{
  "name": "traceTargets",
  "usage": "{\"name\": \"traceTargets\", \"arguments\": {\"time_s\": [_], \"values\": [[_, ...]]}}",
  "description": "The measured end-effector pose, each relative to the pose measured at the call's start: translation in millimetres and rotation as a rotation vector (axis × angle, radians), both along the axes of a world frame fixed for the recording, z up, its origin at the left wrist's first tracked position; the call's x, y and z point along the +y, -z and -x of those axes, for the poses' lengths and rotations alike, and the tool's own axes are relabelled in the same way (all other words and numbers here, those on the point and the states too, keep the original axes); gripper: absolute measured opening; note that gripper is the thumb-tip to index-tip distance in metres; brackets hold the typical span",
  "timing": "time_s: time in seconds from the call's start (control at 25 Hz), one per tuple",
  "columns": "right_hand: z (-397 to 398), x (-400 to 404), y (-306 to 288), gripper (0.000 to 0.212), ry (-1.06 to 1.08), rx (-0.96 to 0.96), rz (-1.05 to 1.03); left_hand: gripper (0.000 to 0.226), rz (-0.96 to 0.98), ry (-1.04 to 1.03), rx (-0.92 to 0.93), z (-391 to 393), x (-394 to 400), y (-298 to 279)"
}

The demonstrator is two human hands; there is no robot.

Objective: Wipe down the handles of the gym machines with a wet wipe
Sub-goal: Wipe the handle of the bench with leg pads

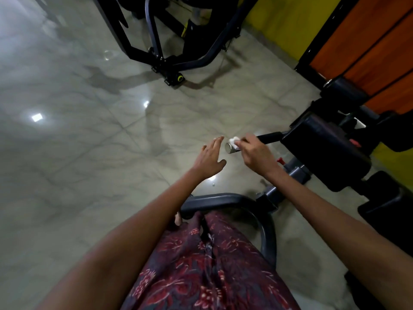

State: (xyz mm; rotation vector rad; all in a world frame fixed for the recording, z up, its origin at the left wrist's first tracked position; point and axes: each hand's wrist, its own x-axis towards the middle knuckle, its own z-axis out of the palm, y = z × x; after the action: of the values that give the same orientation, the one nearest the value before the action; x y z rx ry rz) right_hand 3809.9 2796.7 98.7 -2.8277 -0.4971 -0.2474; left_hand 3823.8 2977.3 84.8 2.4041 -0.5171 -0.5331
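Note:
A black bar handle [270, 137] with a shiny metal end cap [230, 147] sticks out leftward from a black padded gym machine [324, 151]. My right hand [257, 154] grips this handle near its end, pressing a crumpled white wet wipe [235, 140] against it. Only a small part of the wipe shows past my fingers. My left hand [210, 158] hovers just left of the end cap with its fingers straight and spread, holding nothing.
The machine's curved grey base frame [225, 201] runs across the floor in front of my legs. Another black machine frame [169, 52] stands farther off at the top. Glossy grey tiles [78, 130] spread to the left. Orange panels [368, 48] line the right wall.

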Motion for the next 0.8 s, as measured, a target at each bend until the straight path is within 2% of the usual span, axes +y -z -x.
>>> {"name": "traceTargets", "arguments": {"time_s": [0.08, 0.12, 0.28, 0.44, 0.6, 0.64, 0.76, 0.8], "values": [[-7, -6, 4, 0.027, 0.317, 0.070, -0.224, 0.068, 0.036, 0.058, -0.036, 1, -10, -5], [-7, -1, 6, 0.026, 0.389, 0.104, -0.262, 0.064, 0.040, 0.071, -0.062, 2, -13, -6], [0, 8, 11, 0.027, 0.316, 0.124, -0.220, 0.053, -0.019, 0.071, -0.185, -3, -16, -6], [-13, -9, 15, 0.028, 0.613, 0.145, -0.260, 0.043, -0.057, 0.078, -0.261, -7, -20, -10], [2, 10, 21, 0.022, 0.430, 0.048, -0.307, 0.034, -0.063, 0.041, -0.269, -17, -27, -11], [2, 6, 23, 0.020, 0.468, 0.017, -0.351, 0.038, -0.062, 0.044, -0.256, -22, -28, -13], [-5, -2, 27, 0.014, 0.789, -0.045, -0.579, 0.050, -0.102, 0.077, -0.226, -42, -36, -19], [-3, 3, 28, 0.014, 0.826, -0.080, -0.610, 0.049, -0.117, 0.097, -0.224, -47, -40, -21]]}}
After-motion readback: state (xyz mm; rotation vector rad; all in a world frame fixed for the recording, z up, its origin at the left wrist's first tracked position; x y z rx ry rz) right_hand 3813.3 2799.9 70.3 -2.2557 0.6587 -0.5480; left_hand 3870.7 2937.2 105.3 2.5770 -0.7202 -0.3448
